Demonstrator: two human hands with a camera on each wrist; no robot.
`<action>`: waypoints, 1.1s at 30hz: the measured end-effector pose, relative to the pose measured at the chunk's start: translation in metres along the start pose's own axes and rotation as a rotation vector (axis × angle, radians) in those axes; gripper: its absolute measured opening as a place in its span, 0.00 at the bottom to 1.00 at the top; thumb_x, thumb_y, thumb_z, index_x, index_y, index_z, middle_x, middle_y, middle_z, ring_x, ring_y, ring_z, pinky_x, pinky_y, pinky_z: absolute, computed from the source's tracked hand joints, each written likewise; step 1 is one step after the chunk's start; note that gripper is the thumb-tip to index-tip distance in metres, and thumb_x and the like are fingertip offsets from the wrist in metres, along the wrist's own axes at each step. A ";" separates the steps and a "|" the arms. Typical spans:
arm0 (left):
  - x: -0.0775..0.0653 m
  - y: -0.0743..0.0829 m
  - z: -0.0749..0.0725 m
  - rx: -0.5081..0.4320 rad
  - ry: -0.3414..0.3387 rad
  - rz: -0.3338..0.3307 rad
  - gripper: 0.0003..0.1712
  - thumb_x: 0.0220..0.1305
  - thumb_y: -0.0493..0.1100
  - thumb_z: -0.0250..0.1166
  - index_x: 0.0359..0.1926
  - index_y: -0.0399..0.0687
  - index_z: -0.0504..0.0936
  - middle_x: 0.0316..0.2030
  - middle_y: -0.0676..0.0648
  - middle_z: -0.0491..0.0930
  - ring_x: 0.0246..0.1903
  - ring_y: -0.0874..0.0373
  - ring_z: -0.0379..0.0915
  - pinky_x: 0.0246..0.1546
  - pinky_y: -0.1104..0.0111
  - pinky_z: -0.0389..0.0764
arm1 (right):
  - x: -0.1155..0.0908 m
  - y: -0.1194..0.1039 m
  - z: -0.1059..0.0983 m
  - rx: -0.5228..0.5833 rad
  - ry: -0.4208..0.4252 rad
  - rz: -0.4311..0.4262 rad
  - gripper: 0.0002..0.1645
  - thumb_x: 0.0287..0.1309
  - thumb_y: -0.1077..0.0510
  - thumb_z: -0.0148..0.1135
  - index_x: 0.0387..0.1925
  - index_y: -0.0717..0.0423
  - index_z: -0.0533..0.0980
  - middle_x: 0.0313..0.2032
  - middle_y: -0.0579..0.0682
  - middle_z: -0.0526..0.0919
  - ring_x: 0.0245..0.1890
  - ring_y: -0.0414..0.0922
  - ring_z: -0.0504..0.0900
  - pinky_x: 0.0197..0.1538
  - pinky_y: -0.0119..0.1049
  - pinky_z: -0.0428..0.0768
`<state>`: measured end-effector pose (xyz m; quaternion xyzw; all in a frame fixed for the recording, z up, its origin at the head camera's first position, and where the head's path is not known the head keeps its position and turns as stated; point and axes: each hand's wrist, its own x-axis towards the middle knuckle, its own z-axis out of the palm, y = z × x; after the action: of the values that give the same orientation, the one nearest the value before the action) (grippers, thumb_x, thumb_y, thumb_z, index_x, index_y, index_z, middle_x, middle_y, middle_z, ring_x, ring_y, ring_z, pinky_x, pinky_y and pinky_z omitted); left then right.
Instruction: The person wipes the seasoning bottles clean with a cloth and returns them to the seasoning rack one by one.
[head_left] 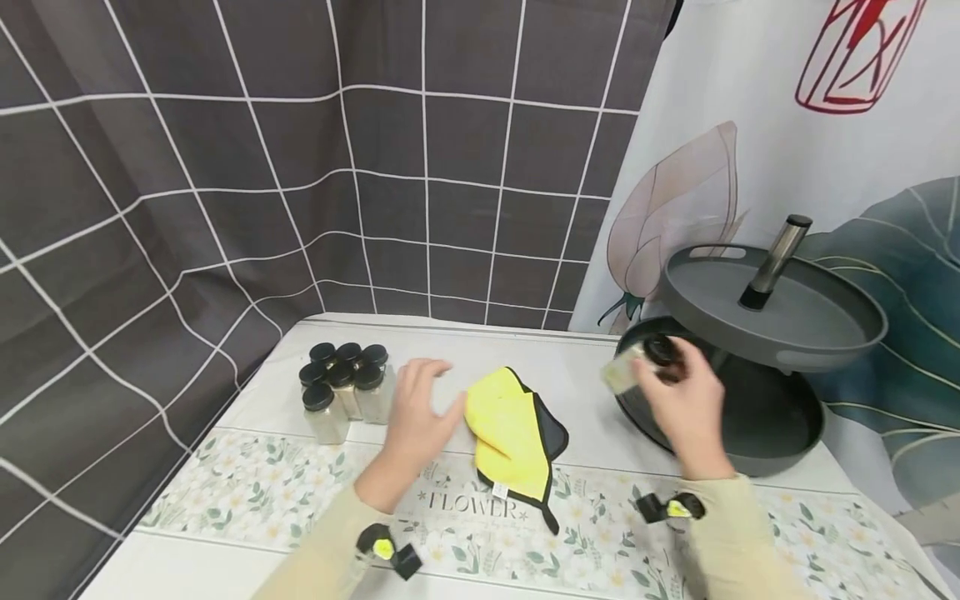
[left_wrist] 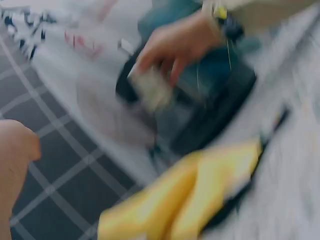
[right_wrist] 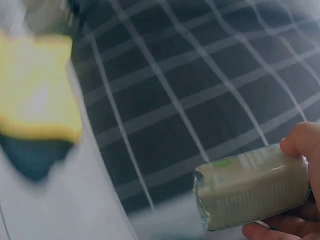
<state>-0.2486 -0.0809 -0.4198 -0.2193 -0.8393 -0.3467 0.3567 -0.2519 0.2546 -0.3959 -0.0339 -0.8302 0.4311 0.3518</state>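
Note:
My right hand (head_left: 686, 408) grips a spice jar (head_left: 622, 372) by its black-lidded end. The jar is tilted on its side in front of the two-tier tray, near the left part of the lower tier (head_left: 765, 421). In the right wrist view the labelled glass jar (right_wrist: 250, 192) shows its base and pale contents, with fingers around the other end. My left hand (head_left: 418, 425) is held over the table with its fingers apart and nothing in it. It is just left of a yellow cloth (head_left: 517, 442) with black edging.
Several black-lidded spice jars (head_left: 327, 417) stand grouped at the table's left. The upper tier (head_left: 705, 287) of the dark tray overhangs the lower one, with a metal handle (head_left: 777, 262) rising from it. A dark grid-patterned curtain (head_left: 465, 208) hangs behind the table.

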 end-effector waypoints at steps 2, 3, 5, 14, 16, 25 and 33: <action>-0.011 -0.022 -0.015 0.016 0.085 0.027 0.22 0.49 0.43 0.66 0.46 0.39 0.73 0.43 0.45 0.70 0.45 0.51 0.63 0.47 0.61 0.67 | 0.004 0.016 -0.018 -0.109 0.029 -0.018 0.28 0.46 0.54 0.68 0.51 0.55 0.73 0.38 0.52 0.77 0.35 0.39 0.77 0.34 0.17 0.72; -0.017 -0.033 -0.023 0.034 0.134 0.043 0.20 0.49 0.42 0.64 0.44 0.38 0.74 0.41 0.44 0.70 0.43 0.50 0.62 0.46 0.61 0.65 | 0.004 0.023 -0.026 -0.159 0.028 -0.031 0.29 0.47 0.53 0.68 0.52 0.55 0.72 0.39 0.53 0.76 0.36 0.41 0.77 0.35 0.20 0.73; -0.030 -0.055 -0.039 0.078 0.241 0.070 0.18 0.49 0.42 0.61 0.41 0.37 0.73 0.40 0.41 0.69 0.42 0.47 0.62 0.45 0.59 0.62 | 0.004 0.035 -0.035 -0.242 0.000 -0.067 0.30 0.48 0.53 0.67 0.53 0.57 0.71 0.39 0.56 0.74 0.37 0.48 0.76 0.37 0.31 0.75; -0.069 -0.117 -0.084 0.227 0.547 -0.160 0.31 0.42 0.42 0.68 0.49 0.42 0.66 0.42 0.36 0.57 0.45 0.45 0.50 0.45 0.57 0.53 | 0.004 0.067 -0.031 -0.283 -0.179 -0.105 0.32 0.50 0.48 0.66 0.54 0.58 0.70 0.36 0.56 0.76 0.32 0.50 0.75 0.31 0.44 0.72; -0.073 -0.122 -0.086 0.207 0.521 -0.257 0.37 0.42 0.41 0.70 0.54 0.43 0.64 0.45 0.36 0.56 0.49 0.47 0.49 0.48 0.57 0.54 | 0.004 0.070 -0.030 -0.284 -0.201 -0.090 0.32 0.51 0.46 0.65 0.54 0.58 0.71 0.35 0.56 0.76 0.32 0.49 0.75 0.30 0.44 0.72; -0.079 -0.124 -0.076 0.027 0.328 -0.571 0.49 0.43 0.37 0.72 0.62 0.41 0.50 0.46 0.39 0.53 0.45 0.51 0.52 0.43 0.61 0.59 | -0.001 0.076 -0.028 -0.270 -0.308 -0.030 0.36 0.52 0.41 0.62 0.57 0.59 0.68 0.38 0.57 0.77 0.34 0.51 0.75 0.31 0.46 0.73; -0.080 -0.128 -0.074 -0.100 0.196 -0.716 0.47 0.48 0.37 0.69 0.62 0.41 0.48 0.45 0.41 0.56 0.42 0.52 0.56 0.41 0.64 0.65 | -0.001 0.079 -0.031 -0.278 -0.373 0.007 0.41 0.52 0.38 0.60 0.59 0.61 0.64 0.44 0.60 0.74 0.40 0.54 0.74 0.35 0.50 0.74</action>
<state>-0.2425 -0.2301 -0.4969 0.1053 -0.8067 -0.5094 0.2805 -0.2510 0.3251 -0.4430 -0.0047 -0.9322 0.3124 0.1828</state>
